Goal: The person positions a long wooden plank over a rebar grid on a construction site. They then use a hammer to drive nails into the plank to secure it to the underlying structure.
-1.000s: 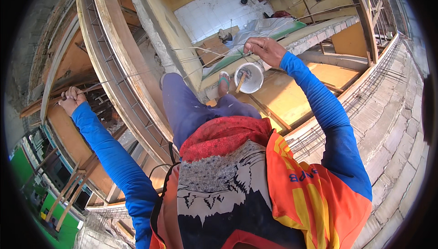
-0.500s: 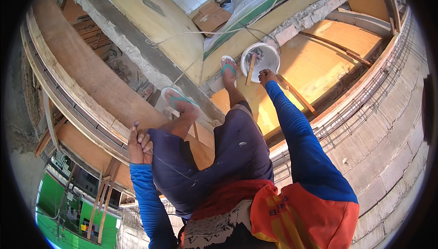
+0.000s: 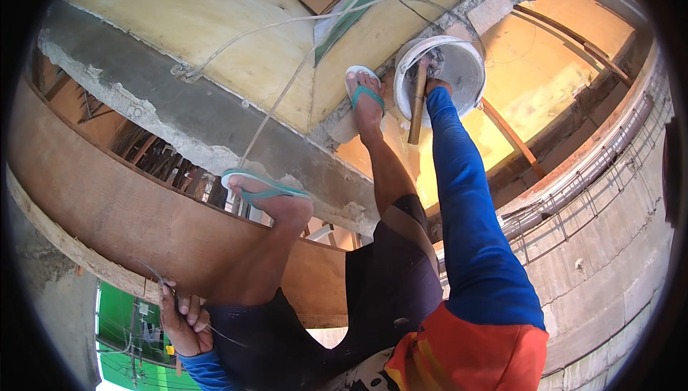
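Observation:
My right hand (image 3: 438,87) reaches to a white bucket (image 3: 462,68) at the upper right. The hand is at the bucket's near side, and its fingers are mostly hidden. Beside it a wooden handle (image 3: 418,108) slants out over the rim; its other end is among dark, grey-smeared stuff inside that I cannot make out. At the lower left, next to my thigh, my left hand (image 3: 188,319) has its fingers curled round a thin wire (image 3: 228,338), one end of which sticks up past the fingertips.
My feet in teal-strapped flip-flops (image 3: 269,192) rest on a rough-edged concrete ledge (image 3: 179,115). A curved plywood panel (image 3: 107,197) runs along the left. Orange boards (image 3: 516,136) lie below the bucket. Steel mesh (image 3: 573,212) lines the right-hand block wall (image 3: 588,276). Cords (image 3: 279,108) cross the ledge.
My view has shifted closer to the bucket. My right hand has gone from beside the bucket's rim to partly within it. My left hand has moved lower and outward, the wire still in it.

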### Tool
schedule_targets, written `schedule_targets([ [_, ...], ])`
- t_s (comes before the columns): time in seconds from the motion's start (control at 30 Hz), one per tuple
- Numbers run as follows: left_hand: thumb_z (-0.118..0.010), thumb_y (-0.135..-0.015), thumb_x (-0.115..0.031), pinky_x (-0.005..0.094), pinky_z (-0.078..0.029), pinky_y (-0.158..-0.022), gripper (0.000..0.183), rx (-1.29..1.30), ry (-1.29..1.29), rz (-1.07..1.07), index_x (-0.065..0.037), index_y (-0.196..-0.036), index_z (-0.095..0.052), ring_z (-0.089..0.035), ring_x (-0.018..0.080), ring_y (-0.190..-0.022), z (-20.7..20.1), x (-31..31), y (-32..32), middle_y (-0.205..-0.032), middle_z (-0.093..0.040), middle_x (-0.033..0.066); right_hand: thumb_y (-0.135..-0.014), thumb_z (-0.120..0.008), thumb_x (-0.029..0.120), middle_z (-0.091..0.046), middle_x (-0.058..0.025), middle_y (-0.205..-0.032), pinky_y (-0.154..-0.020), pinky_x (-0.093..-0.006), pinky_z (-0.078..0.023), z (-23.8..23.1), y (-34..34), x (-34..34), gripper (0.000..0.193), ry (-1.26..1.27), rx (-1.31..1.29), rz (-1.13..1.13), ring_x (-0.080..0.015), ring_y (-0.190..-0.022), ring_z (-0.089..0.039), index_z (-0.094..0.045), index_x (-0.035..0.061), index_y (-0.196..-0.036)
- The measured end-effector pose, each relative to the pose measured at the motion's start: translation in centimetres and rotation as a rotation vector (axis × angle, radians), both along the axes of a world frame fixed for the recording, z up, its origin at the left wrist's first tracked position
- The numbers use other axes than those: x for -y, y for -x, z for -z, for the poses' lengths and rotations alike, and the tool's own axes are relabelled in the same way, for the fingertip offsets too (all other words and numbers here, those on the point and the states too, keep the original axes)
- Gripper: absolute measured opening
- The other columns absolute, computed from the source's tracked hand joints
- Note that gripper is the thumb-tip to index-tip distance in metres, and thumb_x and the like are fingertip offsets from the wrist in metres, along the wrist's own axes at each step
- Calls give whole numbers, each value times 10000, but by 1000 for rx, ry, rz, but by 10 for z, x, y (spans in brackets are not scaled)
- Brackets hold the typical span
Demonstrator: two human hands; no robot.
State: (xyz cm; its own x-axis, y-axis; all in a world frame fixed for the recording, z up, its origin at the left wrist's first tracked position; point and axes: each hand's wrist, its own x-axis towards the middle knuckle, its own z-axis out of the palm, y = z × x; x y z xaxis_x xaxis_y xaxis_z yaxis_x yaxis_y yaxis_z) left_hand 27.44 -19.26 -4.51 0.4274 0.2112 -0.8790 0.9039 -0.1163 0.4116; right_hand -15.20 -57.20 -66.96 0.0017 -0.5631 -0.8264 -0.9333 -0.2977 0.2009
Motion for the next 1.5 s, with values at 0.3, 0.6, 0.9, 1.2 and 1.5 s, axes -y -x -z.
schedule_targets([
  [0.3, -451, -1048, -273, 152, -258, -352, 207, 30, -59, 67, -84, -1127, -480, -304, 29, -507, 12, 15, -7, -710, -365, -24, -911, -548, 387, -688, -198, -1115, -914, -357, -499, 55, 5, -7, 473, 92, 114, 521, -324, -1050, -662, -681, -32, -1085],
  [0.6, -395, -1065, -248, 140, -249, -328, 156, 15, 3, 110, -108, -1113, -444, -304, 13, -493, 17, 29, -12, -710, -365, -25, -943, -524, 377, -615, -196, -1220, -977, -385, -477, 56, 31, 0, 513, -74, 152, 372, -298, -1114, -607, -515, 23, -1314],
  [0.9, -398, -1065, -253, 142, -244, -326, 158, 8, 25, 104, -108, -1102, -449, -303, 10, -491, 20, 37, -11, -709, -361, -26, -835, -672, 126, -691, -169, -939, -740, -349, -560, 33, 33, -18, 261, 253, 479, 989, -273, -837, -698, -597, 6, -1055],
  [1.2, -427, -1054, -279, 166, -266, -351, 208, 24, -22, 105, -83, -1105, -472, -306, 40, -488, 22, 45, -11, -667, -369, -14, -753, -738, 82, -655, -181, -917, -792, -386, -517, -62, -51, -20, 278, 540, 451, 735, -327, -858, -665, -561, 28, -962],
  [1.5, -555, -993, -337, 176, -275, -394, 229, -104, -182, 95, -156, -1133, -556, -346, 54, -543, 17, 58, -20, -755, -431, -40, -781, -744, 240, -681, -244, -1038, -872, -438, -517, -70, -63, -14, 432, 435, 307, 702, -388, -983, -668, -548, -5, -1076],
])
